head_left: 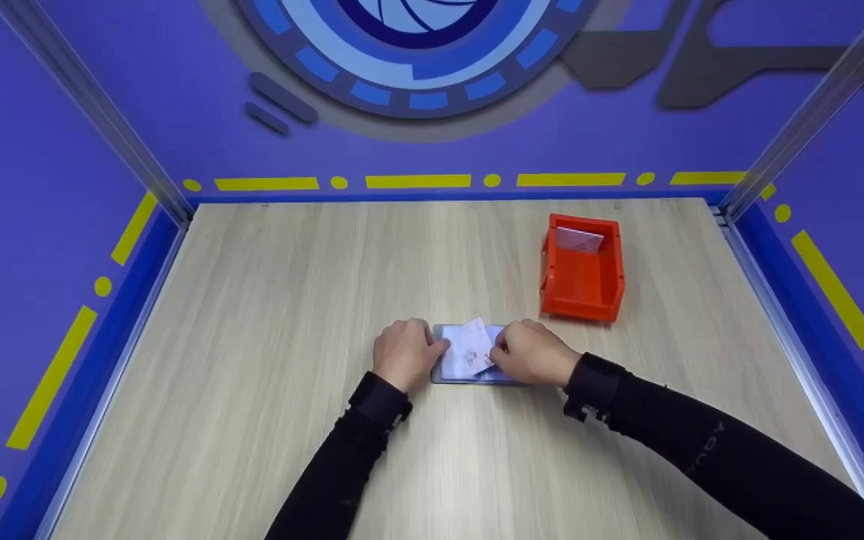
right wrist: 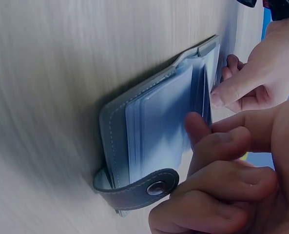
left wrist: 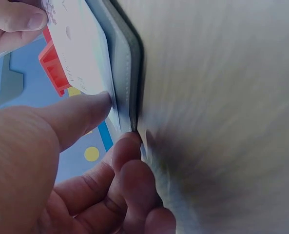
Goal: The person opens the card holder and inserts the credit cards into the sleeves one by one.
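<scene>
A grey stitched card holder (right wrist: 116, 141) lies unfolded on the table, with clear sleeves (right wrist: 163, 122) and a strap with a metal snap (right wrist: 156, 188). My left hand (head_left: 404, 354) grips its left edge, the thumb on top and the fingertips at the rim in the left wrist view. Over the holder's middle, a pale printed card (head_left: 472, 346) sits tilted. My right hand (head_left: 534, 352) pinches that card's right edge between thumb and forefinger. In the right wrist view the card is mostly hidden behind the fingers and sleeves.
Beyond the right hand stands a red open bin (head_left: 580, 309), with another pale card (head_left: 580, 240) leaning at its far end. The wooden table (head_left: 289, 300) is bounded by blue printed panels (head_left: 432, 161) at the back and sides.
</scene>
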### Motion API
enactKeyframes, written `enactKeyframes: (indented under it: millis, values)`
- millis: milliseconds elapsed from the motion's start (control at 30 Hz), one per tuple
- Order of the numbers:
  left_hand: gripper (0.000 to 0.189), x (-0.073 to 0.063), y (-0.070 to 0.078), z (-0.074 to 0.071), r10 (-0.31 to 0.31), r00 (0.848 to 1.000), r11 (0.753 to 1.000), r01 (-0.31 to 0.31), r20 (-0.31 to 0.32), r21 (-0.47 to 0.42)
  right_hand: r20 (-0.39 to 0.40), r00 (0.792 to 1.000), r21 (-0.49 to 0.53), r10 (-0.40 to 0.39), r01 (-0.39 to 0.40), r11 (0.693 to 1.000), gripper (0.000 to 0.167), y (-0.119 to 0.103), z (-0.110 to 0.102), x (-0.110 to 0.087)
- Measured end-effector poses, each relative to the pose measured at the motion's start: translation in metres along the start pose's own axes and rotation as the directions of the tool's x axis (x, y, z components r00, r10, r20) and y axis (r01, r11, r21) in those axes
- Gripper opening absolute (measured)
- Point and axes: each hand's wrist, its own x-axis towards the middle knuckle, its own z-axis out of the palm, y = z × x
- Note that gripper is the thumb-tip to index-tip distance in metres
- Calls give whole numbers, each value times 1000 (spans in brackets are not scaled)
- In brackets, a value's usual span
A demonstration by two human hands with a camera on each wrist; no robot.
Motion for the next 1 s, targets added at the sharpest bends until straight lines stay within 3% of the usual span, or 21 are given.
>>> enactKeyframes:
  millis: [67, 100, 267, 567, 1000]
  values:
    - [37, 0, 0, 0, -3, 1000, 1000, 3, 1, -1, 1, 1000, -6, 10, -10, 1000, 43, 0, 2, 1]
    - [37, 0, 0, 0, -4, 1000, 1000, 4, 3, -2, 11, 999, -20, 40, -40, 999, 42, -13, -5, -4]
    - [38, 1, 0, 0, -14, 1000, 1000, 14, 14, -6, 4, 999, -60, 47, -47, 997, 43, -15, -2, -2]
    - [35, 1, 0, 1, -9, 1000, 1000, 9, 16, -3, 23, 996, -42, 89, -88, 995, 45, -19, 1, -3]
    - [34, 0, 1, 0, 6, 1000, 1000, -6, -4, 8, 40, 997, -51, 65, -63, 997, 43, -23, 7, -1]
